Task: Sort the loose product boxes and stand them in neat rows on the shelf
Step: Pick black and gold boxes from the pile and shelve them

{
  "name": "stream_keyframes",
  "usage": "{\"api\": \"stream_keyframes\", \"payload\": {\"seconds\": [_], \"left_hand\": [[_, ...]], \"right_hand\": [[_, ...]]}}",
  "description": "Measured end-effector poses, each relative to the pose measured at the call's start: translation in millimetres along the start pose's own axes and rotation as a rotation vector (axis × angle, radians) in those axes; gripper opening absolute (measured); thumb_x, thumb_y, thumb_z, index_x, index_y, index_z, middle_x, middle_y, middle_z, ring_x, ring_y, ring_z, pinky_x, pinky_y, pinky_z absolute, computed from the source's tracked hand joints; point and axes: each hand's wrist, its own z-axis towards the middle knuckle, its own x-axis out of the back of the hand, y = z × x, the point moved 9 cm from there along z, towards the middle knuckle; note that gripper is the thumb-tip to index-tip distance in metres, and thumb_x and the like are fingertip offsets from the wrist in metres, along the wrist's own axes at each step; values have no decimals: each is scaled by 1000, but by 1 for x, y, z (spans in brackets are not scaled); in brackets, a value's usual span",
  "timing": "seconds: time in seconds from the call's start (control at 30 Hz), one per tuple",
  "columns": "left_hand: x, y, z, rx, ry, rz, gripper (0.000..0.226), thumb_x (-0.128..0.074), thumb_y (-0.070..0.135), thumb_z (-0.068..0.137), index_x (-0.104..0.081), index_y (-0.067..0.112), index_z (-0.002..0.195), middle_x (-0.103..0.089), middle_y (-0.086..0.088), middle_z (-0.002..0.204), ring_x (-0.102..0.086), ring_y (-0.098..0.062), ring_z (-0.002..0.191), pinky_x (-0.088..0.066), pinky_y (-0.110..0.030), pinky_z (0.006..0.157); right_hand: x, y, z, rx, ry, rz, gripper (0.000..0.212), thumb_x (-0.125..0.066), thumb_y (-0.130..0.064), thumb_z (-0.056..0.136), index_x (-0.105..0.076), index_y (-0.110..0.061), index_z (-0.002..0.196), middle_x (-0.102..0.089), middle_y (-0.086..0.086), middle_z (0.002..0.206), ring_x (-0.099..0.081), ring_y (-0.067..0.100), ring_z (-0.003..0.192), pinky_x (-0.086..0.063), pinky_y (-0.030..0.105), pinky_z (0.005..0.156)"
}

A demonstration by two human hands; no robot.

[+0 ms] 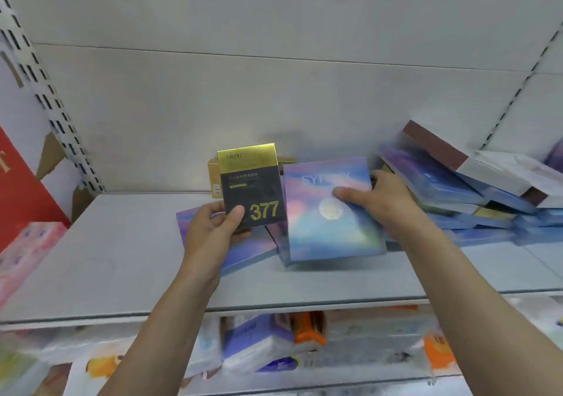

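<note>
My left hand (213,231) grips a black and gold box marked 377 (251,187) by its lower left corner and holds it upright above the grey shelf (122,258). My right hand (377,200) holds a larger iridescent blue-pink box with a moon print (329,228) at its right edge, thumb across the front; the box stands tilted on the shelf. Another iridescent box (243,251) lies flat beneath my left hand. A gold box (213,173) stands behind the 377 box.
A slumped pile of blue boxes (441,188) and white and maroon boxes (487,167) fills the right of the shelf. Red and pink cartons (21,213) stand at the left. Soft packs (262,344) sit on the shelf below.
</note>
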Motion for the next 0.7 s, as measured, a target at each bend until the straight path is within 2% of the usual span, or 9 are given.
{"api": "stream_keyframes", "payload": {"seconds": [0.1, 0.2, 0.3, 0.5, 0.6, 0.7], "left_hand": [[0, 6, -1, -56, -20, -10, 29, -61, 11, 94, -51, 7, 121, -73, -9, 99, -72, -16, 83, -58, -23, 69], [-15, 16, -8, -127, -85, -35, 29, -60, 8, 94, -52, 14, 121, -75, -2, 92, -71, -16, 84, -58, -27, 72], [-40, 23, -20, -173, -127, -36, 24, -59, 4, 93, -53, 21, 109, -76, 3, 85, -71, -13, 78, -57, -25, 71], [-116, 23, -50, -183, -222, -15, 28, -63, 8, 91, -51, 12, 116, -75, 2, 87, -72, -18, 85, -58, -31, 75], [-174, 15, -76, -175, -289, -20, 20, -62, 7, 92, -52, 18, 106, -76, 2, 83, -72, -16, 81, -59, -28, 73], [-238, 3, -103, -156, -330, -24, 21, -62, 5, 91, -51, 17, 105, -75, -5, 89, -71, -19, 81, -59, -29, 73]], "right_hand": [[19, -11, -21, 39, 31, 284, 29, -84, -19, 76, -68, -5, 96, -76, 9, 90, -74, 19, 74, -59, 32, 63], [36, -18, -41, 95, 75, 393, 25, -78, -9, 81, -64, -3, 100, -74, 8, 85, -72, 13, 66, -54, 23, 54], [62, -12, -56, 124, 134, 414, 27, -79, -9, 80, -64, -5, 103, -74, 7, 87, -71, 11, 65, -52, 21, 52], [146, 16, -74, 155, 204, 423, 28, -79, -11, 81, -67, -10, 106, -77, 5, 89, -72, 12, 70, -53, 22, 52], [200, 40, -80, 151, 234, 422, 29, -81, -16, 79, -66, -12, 104, -77, 2, 87, -73, 14, 72, -54, 26, 54], [262, 70, -86, 150, 264, 418, 28, -80, -14, 80, -66, -12, 104, -77, 2, 85, -72, 16, 72, -55, 35, 63]]}}
